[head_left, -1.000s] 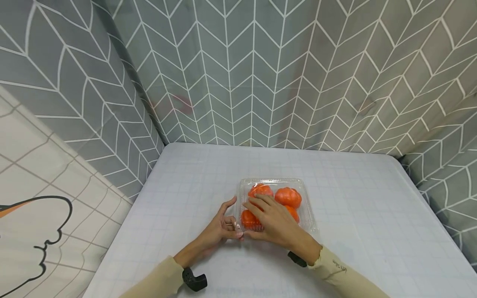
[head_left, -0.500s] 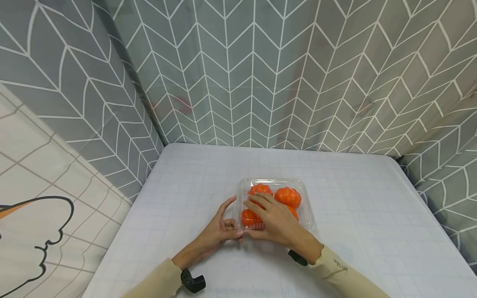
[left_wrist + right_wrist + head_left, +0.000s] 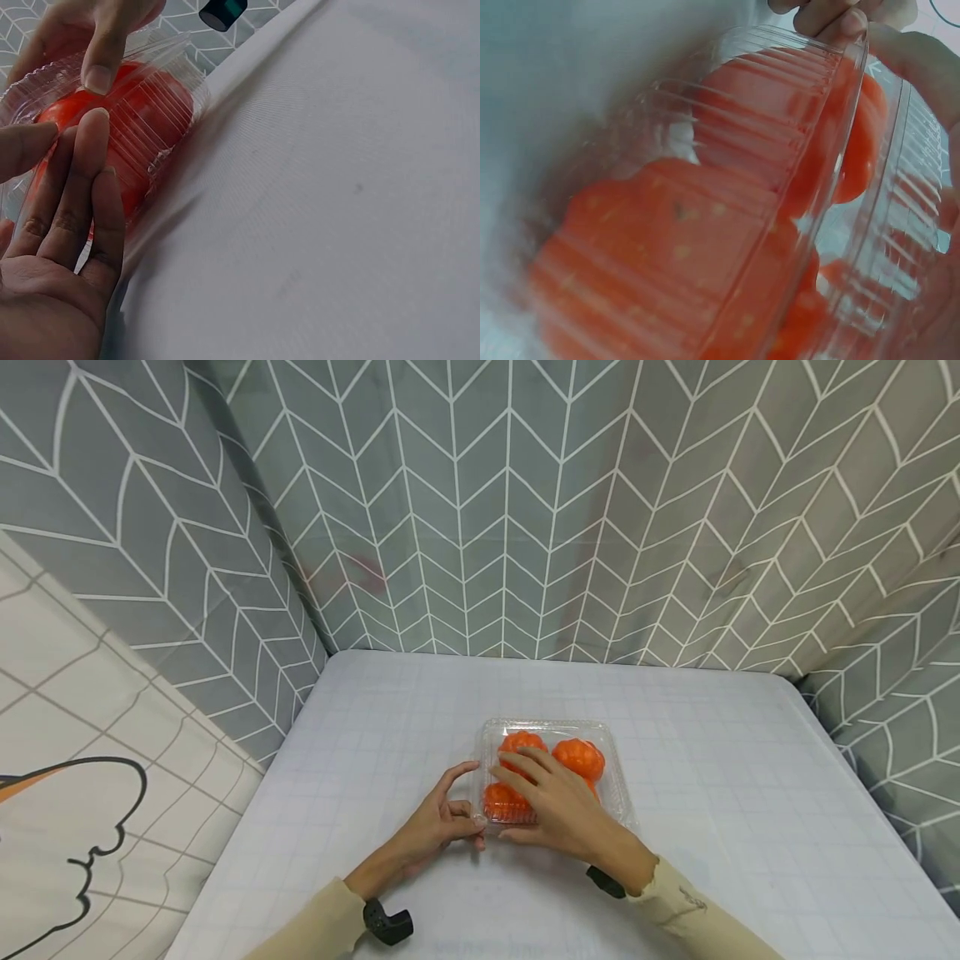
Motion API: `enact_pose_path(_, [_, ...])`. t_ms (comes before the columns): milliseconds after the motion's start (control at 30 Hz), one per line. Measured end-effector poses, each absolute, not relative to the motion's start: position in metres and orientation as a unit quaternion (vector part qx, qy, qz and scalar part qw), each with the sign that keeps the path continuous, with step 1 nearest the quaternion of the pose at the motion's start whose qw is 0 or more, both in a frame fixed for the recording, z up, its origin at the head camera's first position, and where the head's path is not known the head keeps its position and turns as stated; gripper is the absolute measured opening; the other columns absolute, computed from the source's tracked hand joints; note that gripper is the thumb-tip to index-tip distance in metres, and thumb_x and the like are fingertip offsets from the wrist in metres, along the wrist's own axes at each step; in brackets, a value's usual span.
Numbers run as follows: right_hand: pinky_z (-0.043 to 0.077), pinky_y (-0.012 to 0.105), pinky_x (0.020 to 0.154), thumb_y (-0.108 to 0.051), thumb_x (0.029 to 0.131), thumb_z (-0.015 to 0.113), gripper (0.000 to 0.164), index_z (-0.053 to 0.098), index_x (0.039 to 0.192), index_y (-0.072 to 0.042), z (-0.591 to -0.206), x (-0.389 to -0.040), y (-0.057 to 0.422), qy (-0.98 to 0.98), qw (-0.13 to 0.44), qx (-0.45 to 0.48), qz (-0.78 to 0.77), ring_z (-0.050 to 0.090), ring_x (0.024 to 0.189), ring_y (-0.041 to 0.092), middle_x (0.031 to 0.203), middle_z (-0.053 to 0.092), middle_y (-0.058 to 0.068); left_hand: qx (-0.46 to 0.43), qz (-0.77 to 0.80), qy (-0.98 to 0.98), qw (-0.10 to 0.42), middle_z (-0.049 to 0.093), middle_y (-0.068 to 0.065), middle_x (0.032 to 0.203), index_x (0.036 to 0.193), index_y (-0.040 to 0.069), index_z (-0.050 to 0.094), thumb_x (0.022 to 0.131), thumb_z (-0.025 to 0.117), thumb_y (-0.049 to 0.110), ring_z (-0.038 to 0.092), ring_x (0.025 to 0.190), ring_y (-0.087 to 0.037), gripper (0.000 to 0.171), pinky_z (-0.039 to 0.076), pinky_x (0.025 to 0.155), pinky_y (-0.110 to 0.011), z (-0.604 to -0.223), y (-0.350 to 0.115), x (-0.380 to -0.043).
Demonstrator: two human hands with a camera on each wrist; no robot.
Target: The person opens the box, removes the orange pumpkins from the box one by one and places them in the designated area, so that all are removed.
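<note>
A clear plastic clamshell container (image 3: 617,777) sits on the table with several ribbed orange-red tomatoes (image 3: 579,758) inside. At its near left corner my left hand (image 3: 438,827) pinches the rim with thumb and fingers, the index finger stretched along the left side. My right hand (image 3: 558,797) reaches over the top, fingers bent across the lid and thumb at the front edge, holding it. Its thumb (image 3: 99,71) rests by the rim in the left wrist view. A gap shows between lid and base in the right wrist view, with a tomato (image 3: 864,142) visible through it. My right palm hides some tomatoes.
A white cloth with faint lines covers the table (image 3: 712,777). Grey chevron-patterned curtains (image 3: 510,510) stand behind and at both sides. A white checked cloth (image 3: 112,710) hangs at the left. Black wrist devices are strapped on both forearms.
My right hand has shifted slightly right, its thumb now a little farther from my left fingers. The left hand stays at the corner with its fingers slightly adjusted. The container has barely moved.
</note>
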State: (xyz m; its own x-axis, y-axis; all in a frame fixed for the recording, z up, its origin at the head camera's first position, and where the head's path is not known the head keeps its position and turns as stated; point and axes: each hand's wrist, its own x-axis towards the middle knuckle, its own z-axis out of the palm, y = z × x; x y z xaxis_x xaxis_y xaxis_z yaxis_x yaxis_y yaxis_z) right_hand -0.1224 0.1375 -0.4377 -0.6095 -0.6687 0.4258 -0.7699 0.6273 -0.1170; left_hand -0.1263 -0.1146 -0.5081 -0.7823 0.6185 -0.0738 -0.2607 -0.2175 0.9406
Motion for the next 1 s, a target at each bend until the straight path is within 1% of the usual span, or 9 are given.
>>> enact_pose_path(167, [0.048, 0.055, 0.105, -0.051, 0.074, 0.091, 0.081, 0.062, 0.140, -0.016, -0.440, -0.120, 0.148, -0.890, 0.171, 0.395, 0.151, 0.051, 0.135, 0.037, 0.145, 0.057, 0.011, 0.161, 0.759, 0.559, 0.294, 0.068, -0.009, 0.090, 0.162, 0.030, 0.017, 0.094, 0.072, -0.001, 0.072, 0.076, -0.021, 0.092, 0.057, 0.088, -0.039, -0.507, -0.115, -0.126])
enact_pose_path(367, [0.050, 0.056, 0.101, -0.048, 0.073, 0.092, 0.078, 0.064, 0.137, -0.015, -0.440, -0.118, 0.166, -0.897, 0.172, 0.378, 0.152, 0.052, 0.133, 0.039, 0.142, 0.058, 0.012, 0.160, 0.753, 0.565, 0.296, 0.068, -0.010, 0.091, 0.162, 0.029, 0.016, 0.094, 0.073, -0.001, 0.073, 0.076, -0.022, 0.093, 0.058, 0.086, -0.040, -0.505, -0.115, -0.127])
enact_pose_path(533, [0.053, 0.053, 0.098, -0.049, 0.071, 0.093, 0.079, 0.065, 0.137, -0.015, -0.439, -0.118, 0.183, -0.902, 0.173, 0.364, 0.152, 0.052, 0.133, 0.035, 0.142, 0.059, 0.011, 0.166, 0.751, 0.569, 0.291, 0.067, -0.010, 0.090, 0.163, 0.028, 0.016, 0.093, 0.072, -0.003, 0.073, 0.075, -0.023, 0.094, 0.059, 0.085, -0.040, -0.504, -0.116, -0.129])
enact_pose_path(700, [0.053, 0.052, 0.099, -0.050, 0.071, 0.092, 0.078, 0.066, 0.135, -0.015, -0.439, -0.115, 0.201, -0.908, 0.172, 0.348, 0.156, 0.051, 0.133, 0.034, 0.142, 0.058, 0.011, 0.161, 0.741, 0.583, 0.291, 0.066, -0.011, 0.089, 0.163, 0.029, 0.018, 0.093, 0.074, -0.002, 0.072, 0.075, -0.023, 0.094, 0.059, 0.085, -0.040, -0.505, -0.118, -0.131])
enact_pose_path(800, [0.056, 0.050, 0.094, -0.048, 0.070, 0.093, 0.078, 0.066, 0.136, -0.015, -0.440, -0.113, 0.211, -0.912, 0.166, 0.338, 0.160, 0.050, 0.134, 0.032, 0.142, 0.058, 0.009, 0.161, 0.737, 0.588, 0.292, 0.066, -0.011, 0.089, 0.162, 0.028, 0.018, 0.093, 0.074, -0.001, 0.072, 0.075, -0.023, 0.094, 0.059, 0.085, -0.040, -0.505, -0.119, -0.132])
enact_pose_path(900, [0.059, 0.047, 0.086, -0.044, 0.071, 0.093, 0.078, 0.065, 0.138, -0.015, -0.441, -0.111, 0.221, -0.914, 0.160, 0.334, 0.168, 0.048, 0.135, 0.031, 0.143, 0.058, 0.009, 0.162, 0.735, 0.590, 0.293, 0.066, -0.011, 0.088, 0.162, 0.026, 0.019, 0.093, 0.075, 0.000, 0.073, 0.075, -0.023, 0.092, 0.059, 0.086, -0.040, -0.505, -0.119, -0.133])
enact_pose_path(1000, [0.060, 0.046, 0.081, -0.040, 0.073, 0.093, 0.075, 0.065, 0.137, -0.016, -0.442, -0.110, 0.229, -0.911, 0.163, 0.337, 0.176, 0.048, 0.135, 0.030, 0.143, 0.057, 0.008, 0.164, 0.732, 0.592, 0.295, 0.066, -0.011, 0.088, 0.161, 0.023, 0.020, 0.092, 0.076, 0.001, 0.073, 0.075, -0.023, 0.091, 0.058, 0.086, -0.040, -0.504, -0.120, -0.134])
